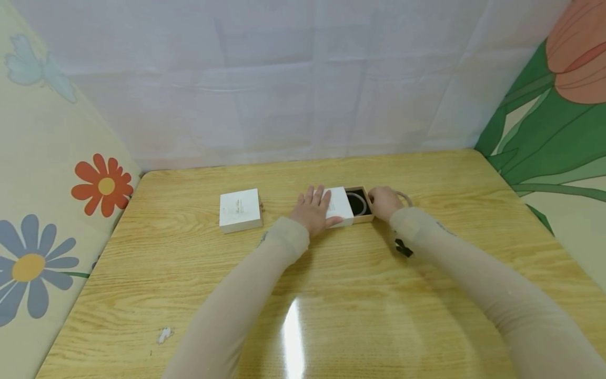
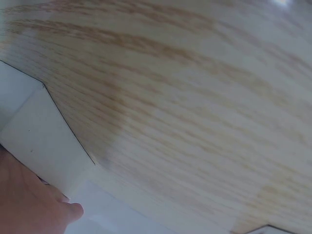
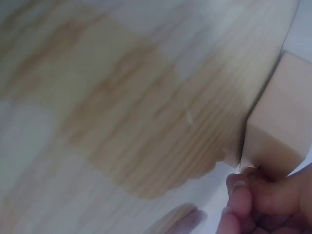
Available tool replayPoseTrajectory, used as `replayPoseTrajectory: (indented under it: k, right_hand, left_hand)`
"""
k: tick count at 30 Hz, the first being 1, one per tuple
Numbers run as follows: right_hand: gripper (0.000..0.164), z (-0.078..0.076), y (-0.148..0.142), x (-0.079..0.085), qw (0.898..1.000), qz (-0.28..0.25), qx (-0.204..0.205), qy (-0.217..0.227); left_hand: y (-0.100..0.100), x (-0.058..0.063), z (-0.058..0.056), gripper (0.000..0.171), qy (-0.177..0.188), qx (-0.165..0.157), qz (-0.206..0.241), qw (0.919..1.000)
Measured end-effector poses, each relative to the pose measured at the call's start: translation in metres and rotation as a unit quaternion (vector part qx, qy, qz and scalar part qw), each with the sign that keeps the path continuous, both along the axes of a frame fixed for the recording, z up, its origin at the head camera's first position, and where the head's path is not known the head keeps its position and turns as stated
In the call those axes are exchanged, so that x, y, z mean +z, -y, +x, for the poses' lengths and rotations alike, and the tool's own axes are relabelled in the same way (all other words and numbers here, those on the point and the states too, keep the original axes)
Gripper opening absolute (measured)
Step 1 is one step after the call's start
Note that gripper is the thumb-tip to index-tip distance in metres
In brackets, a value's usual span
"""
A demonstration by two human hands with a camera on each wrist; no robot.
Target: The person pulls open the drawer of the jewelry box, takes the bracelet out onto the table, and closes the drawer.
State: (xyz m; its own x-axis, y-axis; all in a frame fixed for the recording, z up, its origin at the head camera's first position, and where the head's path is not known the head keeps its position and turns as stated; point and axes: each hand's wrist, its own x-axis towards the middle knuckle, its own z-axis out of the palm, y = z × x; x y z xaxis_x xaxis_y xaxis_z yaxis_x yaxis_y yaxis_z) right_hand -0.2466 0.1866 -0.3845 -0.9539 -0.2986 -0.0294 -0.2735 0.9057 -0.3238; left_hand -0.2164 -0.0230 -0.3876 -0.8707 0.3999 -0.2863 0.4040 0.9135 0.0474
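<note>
A white sliding box [image 1: 342,202] stands at the middle of the table, its brown-edged drawer [image 1: 363,219] partly out to the right. Inside the drawer's black lining lies a greyish-pink ring [image 1: 358,202], like a bangle. My left hand [image 1: 312,211] rests on the white sleeve with fingers spread straight, its thumb along the near side. At the drawer's right end, my right hand [image 1: 384,203] curls its fingers and pinches in the right wrist view; what it pinches is mostly hidden. Beyond that hand, a second similar ring [image 1: 404,196] shows on the table.
Another white box [image 1: 240,210], closed, with small lettering on top, sits to the left. A small black piece [image 1: 404,247] shows beneath the right sleeve. A white scuff [image 1: 164,335] marks the wooden table [image 1: 189,284] at front left. A white sheet [image 1: 293,79] hangs behind.
</note>
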Motion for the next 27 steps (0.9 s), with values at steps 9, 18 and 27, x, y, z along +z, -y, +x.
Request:
replayPoseTrajectory:
  k: [9,18,27]
  right_hand:
    - [0.018,-0.0002,-0.0019,0.0003,1.000,-0.004,0.001,0.000]
    - [0.020,0.0010,-0.0026,0.0013,1.000,-0.003,-0.004,0.013]
    - [0.019,-0.0011,-0.0041,-0.0003,1.000,-0.001,0.000,0.008]
  left_hand:
    - [0.0001,0.0019,0.0009,0.081,0.001,0.000,-0.003,1.0000]
    - [0.0000,-0.0008,-0.0006,0.081,0.002,0.004,0.000,1.0000]
    - [-0.0003,-0.0011,-0.0019,0.081,0.004,0.004,0.003,1.0000]
